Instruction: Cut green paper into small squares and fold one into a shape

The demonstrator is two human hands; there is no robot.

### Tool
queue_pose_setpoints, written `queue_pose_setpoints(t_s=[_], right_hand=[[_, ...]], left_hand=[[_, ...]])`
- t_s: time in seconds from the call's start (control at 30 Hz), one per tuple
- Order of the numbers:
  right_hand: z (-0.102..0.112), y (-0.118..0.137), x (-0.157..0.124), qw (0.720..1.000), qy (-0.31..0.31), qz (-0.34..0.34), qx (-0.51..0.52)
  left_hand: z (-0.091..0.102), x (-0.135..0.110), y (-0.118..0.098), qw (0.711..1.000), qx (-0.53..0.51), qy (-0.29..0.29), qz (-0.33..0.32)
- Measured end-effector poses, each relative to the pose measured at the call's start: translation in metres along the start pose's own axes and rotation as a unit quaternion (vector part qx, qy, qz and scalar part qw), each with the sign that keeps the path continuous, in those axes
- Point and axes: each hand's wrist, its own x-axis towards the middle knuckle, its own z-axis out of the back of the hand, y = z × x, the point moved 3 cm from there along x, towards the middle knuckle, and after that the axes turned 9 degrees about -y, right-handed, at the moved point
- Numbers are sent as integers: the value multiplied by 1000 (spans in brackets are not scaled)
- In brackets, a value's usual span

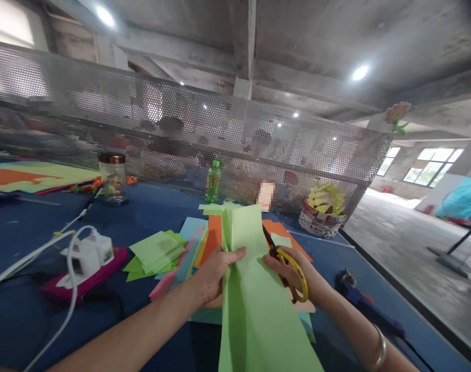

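Between the left hand (215,271), its fingers pinching the left side, and the right hand (289,266), its fingers gripping scissors (274,250), extends the pale green paper (258,299), long axis running from beyond the fingers toward the wearer. Just right of it, the blades point away; the right hand is nearer that edge.

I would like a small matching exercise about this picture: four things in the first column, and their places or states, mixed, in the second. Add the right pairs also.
Column one
1. scissors
2. paper sheet
3. power strip
4. green bottle

Column two
A. upright before the mesh partition
B. held in the right hand
C. gripped by the left hand
D. bearing white plugs

Pairs: 1-B; 2-C; 3-D; 4-A
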Motion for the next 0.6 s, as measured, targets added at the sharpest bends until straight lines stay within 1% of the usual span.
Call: queue_pose_setpoints(t_s=[0.13, 0.23, 0.3, 0.33, 0.37, 0.4, 0.43, 0.47, 0.5, 0.6], right_hand=[[-13, -4, -1, 995, 32, 10, 90], [-16, -7, 0, 989, 16, -7, 150], [-12, -8, 2, 984, -3, -24, 177], [-9, -9, 3, 982, -14, -30, 185], [-5, -10, 5, 980, -26, -34, 193], [0, -10, 7, 978, -39, -36, 200], [6, -11, 9, 977, -53, -37, 206], [12, -12, 12, 974, -67, -38, 211], [18, -13, 14, 972, -79, -39, 217], [37, -16, 19, 965, -112, -42, 235]], left_hand=[[-1, -6, 0, 999, 19, 10, 37], [1, -6, -4, 999, 29, 3, 40], [2, -4, -7, 999, 29, 7, 31], [4, -2, -10, 999, 30, 9, 13], [5, 1, -15, 999, 41, 2, -22], [8, 4, -21, 996, 58, -15, -70], [11, 8, -30, 986, 86, -43, -134], [14, 11, -40, 966, 134, -86, -204], [17, 15, -49, 953, 148, -110, -238], [23, 27, -80, 919, 198, -150, -305]])
